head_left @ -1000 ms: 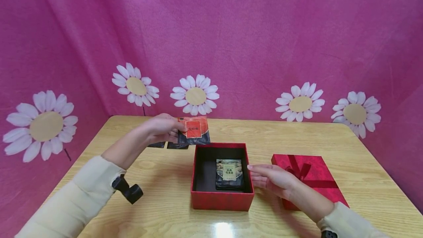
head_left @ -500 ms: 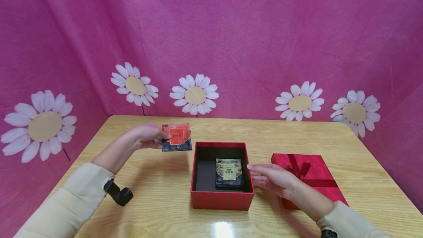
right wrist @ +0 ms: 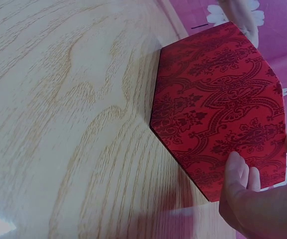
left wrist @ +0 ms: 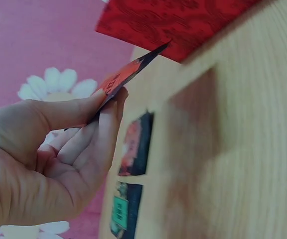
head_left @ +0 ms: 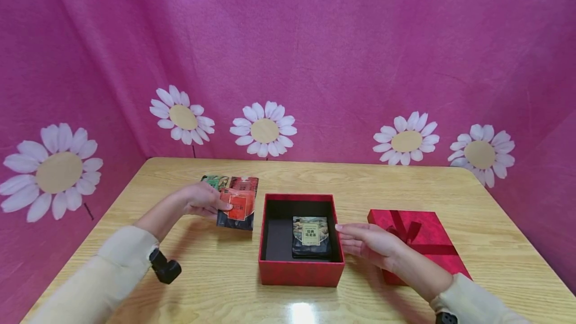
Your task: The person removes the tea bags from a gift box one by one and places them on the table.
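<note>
My left hand (head_left: 201, 198) pinches an orange-and-black tea sachet (head_left: 238, 209) between thumb and fingers, left of the open red box (head_left: 299, 274). In the left wrist view this sachet (left wrist: 121, 79) is tilted and held clear of the table. Beyond it lie a green-labelled sachet (left wrist: 119, 211) and a red-and-black sachet (left wrist: 136, 144), partly covered in the head view. My right hand (head_left: 371, 244) rests against the box's right side, thumb at the rim and fingers extended along the patterned wall (right wrist: 223, 99). Inside the box, toward the right, sits a sachet with a pale yellow-green label (head_left: 311, 238).
A red lid (head_left: 436, 244) with a ribbon bow lies right of the box, partly behind the right forearm. The wooden table (head_left: 216, 284) ends at a pink curtain (head_left: 315, 64) with white daisies.
My left hand moved the orange sachet leftward, away from above the box's far left corner, then lowered it toward me. The two sachets behind it came into view. My right hand stayed put.
</note>
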A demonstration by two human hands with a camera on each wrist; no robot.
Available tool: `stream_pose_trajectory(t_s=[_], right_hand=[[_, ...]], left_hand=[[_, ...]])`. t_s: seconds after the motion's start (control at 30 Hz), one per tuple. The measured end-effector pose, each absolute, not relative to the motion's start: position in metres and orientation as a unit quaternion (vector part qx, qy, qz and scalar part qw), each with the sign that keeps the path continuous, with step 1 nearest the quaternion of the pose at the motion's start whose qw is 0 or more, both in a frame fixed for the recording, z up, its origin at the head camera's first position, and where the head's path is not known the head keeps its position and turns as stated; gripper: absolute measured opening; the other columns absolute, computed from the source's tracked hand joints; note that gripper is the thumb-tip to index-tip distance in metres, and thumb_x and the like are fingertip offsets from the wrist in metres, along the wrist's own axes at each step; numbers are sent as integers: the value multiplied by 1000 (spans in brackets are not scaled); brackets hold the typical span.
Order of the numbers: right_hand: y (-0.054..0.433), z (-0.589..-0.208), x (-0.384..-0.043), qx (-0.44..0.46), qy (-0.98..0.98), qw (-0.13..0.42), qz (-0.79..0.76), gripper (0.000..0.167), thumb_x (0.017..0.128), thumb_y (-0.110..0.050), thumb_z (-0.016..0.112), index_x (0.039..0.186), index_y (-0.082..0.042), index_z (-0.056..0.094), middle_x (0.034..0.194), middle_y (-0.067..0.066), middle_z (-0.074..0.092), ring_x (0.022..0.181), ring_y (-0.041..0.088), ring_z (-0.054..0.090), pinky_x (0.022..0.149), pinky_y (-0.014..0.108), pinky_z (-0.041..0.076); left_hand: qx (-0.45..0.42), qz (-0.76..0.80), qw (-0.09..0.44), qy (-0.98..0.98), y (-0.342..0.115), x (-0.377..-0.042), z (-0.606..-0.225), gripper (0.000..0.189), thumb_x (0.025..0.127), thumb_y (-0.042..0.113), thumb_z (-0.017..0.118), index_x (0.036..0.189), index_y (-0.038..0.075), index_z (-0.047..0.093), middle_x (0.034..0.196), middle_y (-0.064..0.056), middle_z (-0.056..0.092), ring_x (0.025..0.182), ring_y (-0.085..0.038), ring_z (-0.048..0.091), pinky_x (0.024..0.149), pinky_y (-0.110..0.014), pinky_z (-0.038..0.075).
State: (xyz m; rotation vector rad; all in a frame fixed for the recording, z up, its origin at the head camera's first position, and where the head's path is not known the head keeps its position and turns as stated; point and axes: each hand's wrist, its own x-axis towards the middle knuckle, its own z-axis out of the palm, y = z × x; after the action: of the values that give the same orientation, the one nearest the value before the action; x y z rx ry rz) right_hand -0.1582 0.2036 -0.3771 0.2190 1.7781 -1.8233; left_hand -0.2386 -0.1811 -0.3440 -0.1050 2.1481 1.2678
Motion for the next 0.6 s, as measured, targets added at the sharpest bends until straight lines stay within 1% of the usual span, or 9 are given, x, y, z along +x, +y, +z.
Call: stream_pose_trajectory(t_s=[0.07, 0.1, 0.13, 0.23, 0.3, 0.33, 0.43, 0.6], right_hand=[[204, -378, -158, 82, 666, 288, -683, 68, 93, -33, 61, 142, 8, 36, 112, 5, 71, 98, 14, 69, 95, 32, 55], [204, -378, -158, 82, 665, 288, -684, 69, 93, -33, 61, 142, 8, 36, 112, 5, 71, 98, 14, 69, 94, 32, 55], [204, -378, -158, 82, 665, 288, -684, 68, 93, -33, 61, 141, 8, 36, 112, 4, 71, 98, 13, 69, 94, 32, 55], [203, -377, -158, 81, 664, 290, -685, 66, 94, -32, 59, 141, 8, 36, 112, 5, 71, 98, 13, 69, 94, 31, 55], [203, -377, -158, 81, 663, 291, -685, 65, 95, -31, 58, 142, 8, 36, 113, 5, 71, 98, 14, 69, 94, 32, 55], [203, -377, -158, 81, 663, 291, -684, 64, 95, -31, 58, 142, 8, 36, 113, 5, 71, 98, 14, 69, 95, 32, 55], [203, -377, -159, 80, 664, 292, -684, 65, 94, -32, 59, 141, 8, 36, 112, 5, 71, 98, 13, 69, 95, 32, 55], [204, -377, -158, 75, 663, 292, -685, 64, 95, -31, 58, 141, 8, 36, 109, 3, 71, 97, 13, 68, 95, 31, 55]], left_hand=[[-45, 473, 329, 816, -181, -240, -351, 27, 89, 10, 67, 65, 13, 54, 67, 4, 66, 61, -4, 60, 62, -20, 56], [-47, 471, 335, 815, -181, -240, -354, 23, 89, 10, 67, 68, 12, 58, 68, 3, 68, 61, -5, 61, 61, -20, 56], [-50, 463, 339, 817, -180, -241, -357, 22, 89, 10, 67, 69, 11, 58, 68, 3, 67, 60, -5, 60, 61, -19, 56], [-61, 444, 343, 826, -178, -242, -365, 7, 87, 10, 69, 85, 5, 65, 72, 3, 67, 61, -6, 57, 59, -18, 55], [-66, 429, 346, 832, -176, -243, -368, 13, 87, 11, 70, 95, 1, 65, 75, 2, 65, 63, -7, 56, 59, -18, 55], [-70, 421, 346, 835, -176, -244, -370, 16, 87, 11, 70, 97, 1, 64, 75, 2, 64, 64, -7, 56, 59, -18, 54], [-80, 406, 353, 839, -175, -246, -374, 16, 87, 12, 70, 98, 2, 63, 74, 2, 60, 64, -7, 55, 58, -17, 54], [-90, 396, 347, 845, -175, -249, -378, 14, 87, 12, 71, 93, 4, 61, 72, 3, 59, 63, -6, 55, 58, -17, 54]])
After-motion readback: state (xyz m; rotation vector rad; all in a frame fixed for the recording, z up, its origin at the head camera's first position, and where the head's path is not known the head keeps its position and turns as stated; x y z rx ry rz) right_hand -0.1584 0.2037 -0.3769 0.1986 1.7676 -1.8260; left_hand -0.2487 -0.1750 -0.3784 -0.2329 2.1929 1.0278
